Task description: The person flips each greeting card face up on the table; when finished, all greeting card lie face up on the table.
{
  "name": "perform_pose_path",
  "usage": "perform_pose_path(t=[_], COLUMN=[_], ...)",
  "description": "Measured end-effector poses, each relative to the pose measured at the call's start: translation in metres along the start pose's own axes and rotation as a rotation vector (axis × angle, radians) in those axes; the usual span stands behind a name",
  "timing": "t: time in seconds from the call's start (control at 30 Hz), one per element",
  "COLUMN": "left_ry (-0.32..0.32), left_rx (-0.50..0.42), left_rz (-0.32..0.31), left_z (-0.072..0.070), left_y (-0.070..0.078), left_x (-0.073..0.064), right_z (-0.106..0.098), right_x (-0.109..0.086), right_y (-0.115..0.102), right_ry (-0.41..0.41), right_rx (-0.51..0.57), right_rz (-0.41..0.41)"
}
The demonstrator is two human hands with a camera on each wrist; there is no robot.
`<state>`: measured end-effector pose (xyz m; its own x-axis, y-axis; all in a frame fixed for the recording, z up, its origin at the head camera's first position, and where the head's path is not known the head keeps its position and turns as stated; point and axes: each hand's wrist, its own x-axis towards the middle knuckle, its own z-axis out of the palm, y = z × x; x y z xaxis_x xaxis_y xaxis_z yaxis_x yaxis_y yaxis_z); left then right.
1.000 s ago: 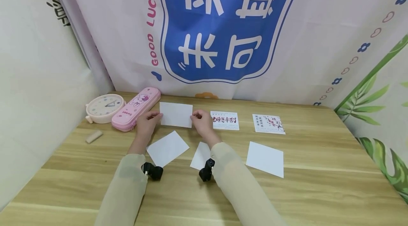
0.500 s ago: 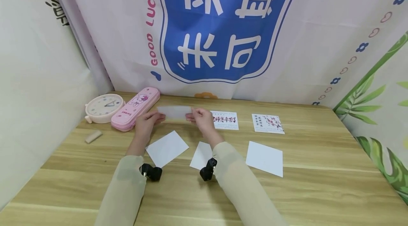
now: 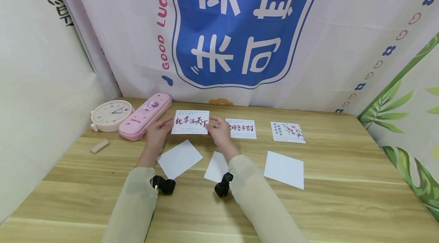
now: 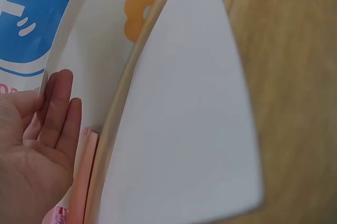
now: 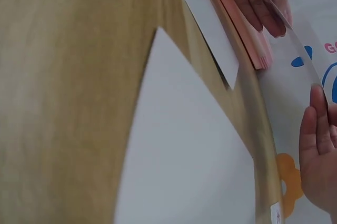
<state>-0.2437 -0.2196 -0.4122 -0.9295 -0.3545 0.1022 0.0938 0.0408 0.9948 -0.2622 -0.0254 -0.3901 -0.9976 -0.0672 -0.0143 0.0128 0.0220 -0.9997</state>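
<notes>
A white card (image 3: 190,122) printed with dark red Chinese characters is held above the back of the table. My left hand (image 3: 157,136) pinches its left edge, and my right hand (image 3: 220,132) pinches the right edge. Both wrist views catch the card nearly edge-on, as a thin strip (image 5: 297,40) between the hands. Just right of my right hand lies another card with red characters (image 3: 244,129), partly covered by it. Farther right is a card with a red blossom branch (image 3: 288,132). Nearer lie blank white cards: one tilted (image 3: 180,159), one partly behind my right wrist (image 3: 215,167), one at right (image 3: 284,169).
On the left, a pink pencil case (image 3: 145,116) stands close to my left hand, beside a round cream clock (image 3: 112,115). A small beige block (image 3: 100,146) lies in front of the clock. A printed cloth (image 3: 233,45) hangs along the table's back edge.
The held card has turned over between my hands, from its blank side through edge tilt to its printed side. Both hands stay nearly in place; the other cards have not moved.
</notes>
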Motion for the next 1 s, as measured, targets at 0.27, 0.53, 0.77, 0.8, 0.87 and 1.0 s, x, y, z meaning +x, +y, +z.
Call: perform_pose_path(t=[0.27,0.53,0.77,0.8,0.87,1.0], left_ry=[0.039,-0.155,-0.255,-0.255,-0.260,-0.273], left_rx=[0.041,0.316,0.416,0.431,0.446,0.484], left_rz=[0.003,0.094,0.043,0.034,0.025,0.017], left_z=[0.002,0.002,0.003,0.003,0.002,0.002], left_y=[0.007,0.014,0.017,0.016,0.015,0.013], left_x=[-0.003,-0.008,-0.009,-0.008,-0.007,-0.006], right_z=[0.004,0.006,0.010,0.010,0.011,0.013], right_x=[-0.003,-0.004,-0.001,-0.001,0.000,0.000], right_y=[0.006,0.006,0.007,0.008,0.009,0.010], right_ry=[0.036,-0.067,-0.135,-0.138,-0.144,-0.146], right_rx=[0.005,-0.161,-0.333,-0.346,-0.351,-0.342], right_rz=[-0.003,-0.096,-0.143,-0.142,-0.134,-0.108])
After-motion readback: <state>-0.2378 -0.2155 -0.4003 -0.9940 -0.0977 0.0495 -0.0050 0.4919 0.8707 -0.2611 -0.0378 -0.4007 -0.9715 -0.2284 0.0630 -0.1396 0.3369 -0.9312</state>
